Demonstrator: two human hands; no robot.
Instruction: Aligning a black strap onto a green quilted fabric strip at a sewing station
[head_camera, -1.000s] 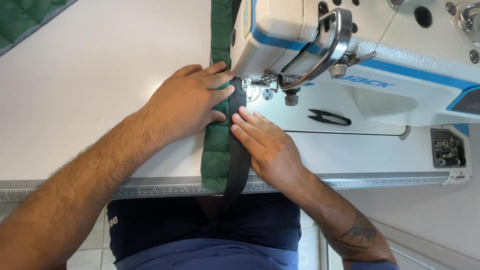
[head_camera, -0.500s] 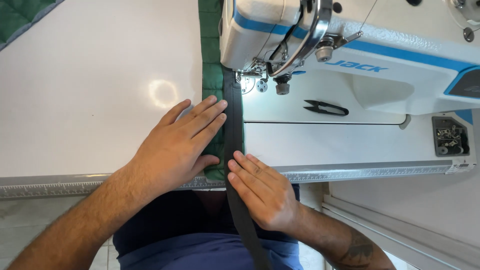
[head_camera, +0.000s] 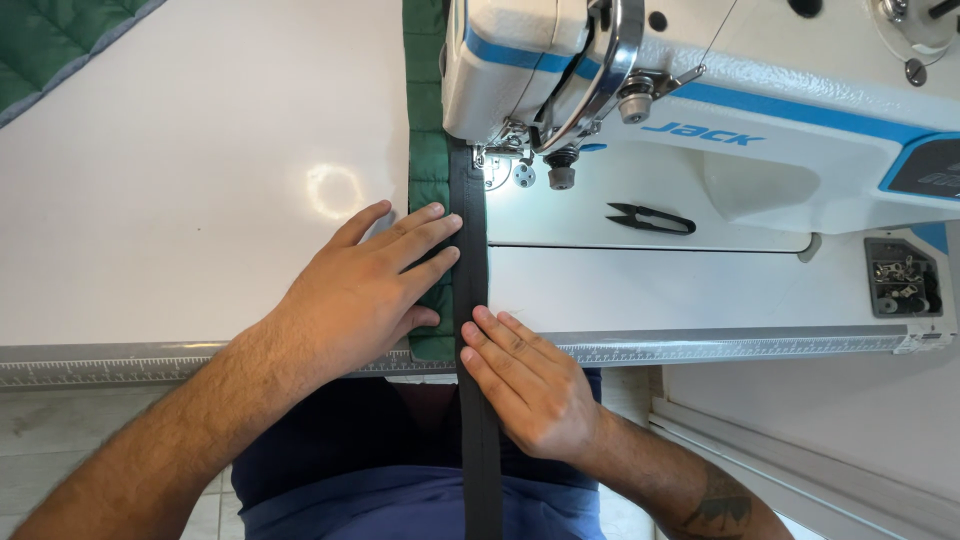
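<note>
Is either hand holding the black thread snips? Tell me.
No. The thread snips lie alone on the machine bed, while the left hand and right hand press the black strip.

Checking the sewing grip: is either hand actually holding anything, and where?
Neither grips. The left hand presses flat on the green quilted fabric; the right hand fingertips press the black strap at the table edge.

Blue logo lettering (head_camera: 703, 133) on white sewing machine (head_camera: 800, 110) body, under blue stripe; dark blue-edged control panel (head_camera: 925, 168) at right edge; no packages
</note>
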